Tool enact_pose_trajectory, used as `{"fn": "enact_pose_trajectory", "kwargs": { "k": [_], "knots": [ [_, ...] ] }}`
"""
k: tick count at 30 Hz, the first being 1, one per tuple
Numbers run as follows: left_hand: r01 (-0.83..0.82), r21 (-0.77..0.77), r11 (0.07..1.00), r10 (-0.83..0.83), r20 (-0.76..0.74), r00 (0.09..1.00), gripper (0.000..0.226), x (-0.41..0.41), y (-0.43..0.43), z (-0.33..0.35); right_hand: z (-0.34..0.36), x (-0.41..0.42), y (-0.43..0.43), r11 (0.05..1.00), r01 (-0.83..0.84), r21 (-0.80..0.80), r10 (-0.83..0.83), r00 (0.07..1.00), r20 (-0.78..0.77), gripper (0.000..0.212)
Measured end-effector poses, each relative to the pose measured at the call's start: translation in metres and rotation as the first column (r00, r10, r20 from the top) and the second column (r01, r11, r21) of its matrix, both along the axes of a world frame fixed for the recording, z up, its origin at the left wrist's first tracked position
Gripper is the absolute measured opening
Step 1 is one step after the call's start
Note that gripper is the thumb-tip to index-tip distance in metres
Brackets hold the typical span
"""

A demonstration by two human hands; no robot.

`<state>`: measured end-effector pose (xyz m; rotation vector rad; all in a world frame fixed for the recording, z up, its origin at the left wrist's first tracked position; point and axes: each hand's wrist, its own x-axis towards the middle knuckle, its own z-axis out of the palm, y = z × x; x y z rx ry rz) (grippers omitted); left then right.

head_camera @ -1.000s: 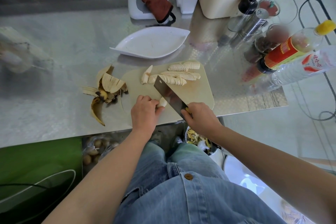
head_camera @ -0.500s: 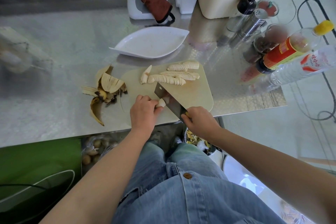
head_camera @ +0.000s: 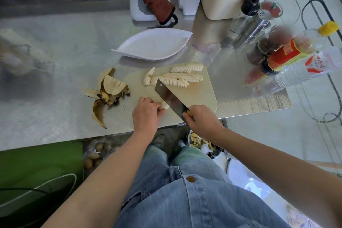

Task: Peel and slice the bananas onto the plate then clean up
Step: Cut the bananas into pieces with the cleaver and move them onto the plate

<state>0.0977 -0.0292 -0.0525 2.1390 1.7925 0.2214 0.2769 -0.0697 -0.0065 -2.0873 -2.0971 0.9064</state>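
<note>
Since 0.5 s ago the knife (head_camera: 171,98) has come up again. Its far corner now stands close to the nearest row of slices, approx. as it was 1 s ago, and more of the blade face shows. The R hand (head_camera: 202,119) went a little away from the table edge together w/ it. The L hand (head_camera: 146,114) is almost where it was.

L hand rests on the near part of the cutting board (head_camera: 201,96), fingers curled, and pinches a short banana stub (head_camera: 164,106) between thumb and fingertips. The blade is just beside this stub, on its right side; if the edge touches it, I cannot tell. R hand is clamped round the knife handle, near the front edge of the table (head_camera: 55,61); the handle is mostly hidden in the fist.

Sliced bananas (head_camera: 177,79) lie in rows on the far half of the board, w/ one longer piece (head_camera: 149,78) at their left end. The white leaf-shaped plate (head_camera: 153,46) stands just behind the board, apart from the slices. Peels (head_camera: 107,94) lie on the table just left of the board.

At the right are bottles, incl. one w/ a red label (head_camera: 288,52). At the back a brown cloth (head_camera: 159,7) lies on a white box (head_camera: 137,11), next to a cream basket (head_camera: 222,5). Below the table edge, by the person's knees, is a bin (head_camera: 201,142) w/ scraps.
</note>
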Motion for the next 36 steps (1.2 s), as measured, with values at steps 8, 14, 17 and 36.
{"fn": "enact_pose_trajectory", "kwargs": {
  "k": [8, 14, 17, 36],
  "knots": [
    [-0.006, -0.013, 1.000, 0.007, 0.028, 1.000, 0.022, 0.000, 0.000, -0.003, -0.005, -0.005, -0.007, 0.998, 0.026, -0.057, -0.025, 0.999, 0.031, 0.032],
    [-0.009, -0.004, 1.000, 0.009, 0.027, 1.000, 0.022, 0.000, -0.002, -0.003, -0.003, -0.003, -0.007, 0.997, 0.023, -0.072, -0.022, 0.999, 0.025, 0.031],
    [-0.014, 0.005, 1.000, 0.014, 0.016, 1.000, 0.022, 0.000, -0.002, -0.003, 0.001, 0.000, -0.005, 0.999, 0.037, -0.031, -0.038, 0.999, -0.012, 0.032],
    [-0.043, -0.012, 0.999, 0.044, 0.029, 0.999, 0.024, 0.000, -0.001, -0.005, -0.001, 0.000, -0.002, 0.999, -0.003, -0.047, 0.004, 1.000, 0.007, 0.034]
  ]
}}
